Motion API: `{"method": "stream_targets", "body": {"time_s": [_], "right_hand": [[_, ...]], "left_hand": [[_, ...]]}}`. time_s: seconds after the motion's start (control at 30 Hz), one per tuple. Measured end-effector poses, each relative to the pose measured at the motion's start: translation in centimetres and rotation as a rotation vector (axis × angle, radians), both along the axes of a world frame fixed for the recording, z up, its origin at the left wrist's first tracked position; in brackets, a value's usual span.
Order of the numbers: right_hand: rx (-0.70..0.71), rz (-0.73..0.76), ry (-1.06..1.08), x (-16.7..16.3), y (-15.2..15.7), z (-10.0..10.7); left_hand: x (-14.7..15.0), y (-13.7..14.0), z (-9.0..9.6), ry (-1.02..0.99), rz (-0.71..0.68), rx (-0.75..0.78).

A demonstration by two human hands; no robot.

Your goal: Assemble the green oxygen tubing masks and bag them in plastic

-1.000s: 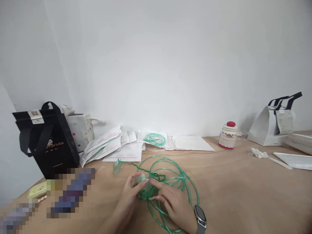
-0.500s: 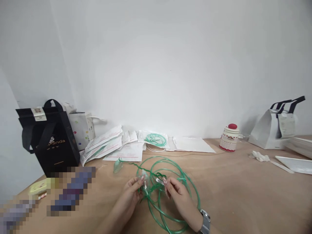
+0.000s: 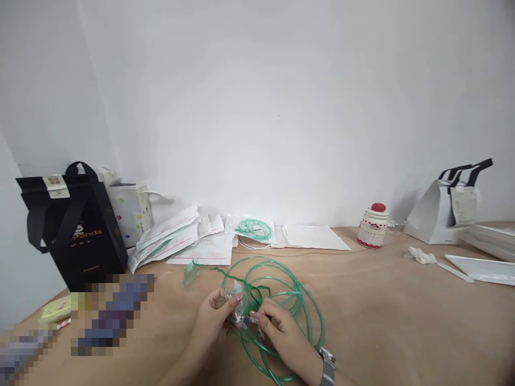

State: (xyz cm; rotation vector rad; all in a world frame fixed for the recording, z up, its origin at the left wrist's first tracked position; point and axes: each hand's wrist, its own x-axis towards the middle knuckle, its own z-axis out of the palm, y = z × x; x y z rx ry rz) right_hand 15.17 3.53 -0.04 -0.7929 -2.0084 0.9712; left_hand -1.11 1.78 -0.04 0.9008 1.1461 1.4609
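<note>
My left hand (image 3: 219,313) is closed around the edge of a clear oxygen mask (image 3: 238,302), with thumb and fingers on its soft plastic. Against the mask's right side, my right hand (image 3: 277,320) pinches a small shiny strip (image 3: 247,319); its exact kind is hard to make out. Green tubing (image 3: 319,316) lies in loose loops under and beyond both hands. A dark green strap (image 3: 231,273) runs from near the mask toward a second small clear mask (image 3: 191,272) on the table. Fingers hide part of the held mask.
White printed packets (image 3: 164,236) and a clear packet of green tubing (image 3: 253,229) lie along the wall. A black bag (image 3: 80,236) stands left, near a yellow case (image 3: 56,309). To the right are a white jar (image 3: 372,228), crumpled tissue (image 3: 420,255) and a white bag (image 3: 430,214).
My right hand has moved left and slightly down, bringing the pinched strip against the mask. My left hand still holds the mask. The whole view has shifted slightly.
</note>
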Motion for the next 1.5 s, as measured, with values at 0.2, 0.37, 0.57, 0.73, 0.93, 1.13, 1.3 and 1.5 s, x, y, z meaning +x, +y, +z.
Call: {"method": "stream_targets", "body": {"time_s": [0.2, 0.37, 0.57, 0.73, 0.93, 1.13, 1.3, 1.5], "right_hand": [[-0.014, -0.043, -0.017, -0.1, -0.2, -0.2], [-0.026, -0.100, -0.059, -0.1, 0.0, -0.4], [-0.030, -0.104, -0.101, 0.0, 0.0, -0.4], [-0.016, -0.129, -0.122, 0.0, 0.1, -0.2], [-0.057, -0.154, -0.043, 0.0, 0.2, 0.4], [-0.112, -0.085, 0.041, -0.1, 0.0, 0.0], [-0.318, -0.011, 0.347, -0.2, 0.1, 0.5], [-0.817, 0.268, 0.525, -0.3, 0.0, 0.5]], "left_hand": [[0.3, -0.3, 0.2, 0.001, -0.024, 0.003], [0.2, -0.4, 0.2, 0.011, -0.040, 0.001], [0.4, -0.6, 0.4, 0.011, -0.044, -0.005], [0.2, -0.5, 0.1, 0.008, -0.083, 0.000], [0.0, -0.1, -0.3, -0.034, -0.183, 0.050], [0.2, -0.1, 0.0, -0.052, -0.213, 0.101], [-0.3, -1.2, 1.7, -0.137, -0.314, 0.053], [-0.3, -2.4, 3.1, -0.252, -0.509, 0.035]]}}
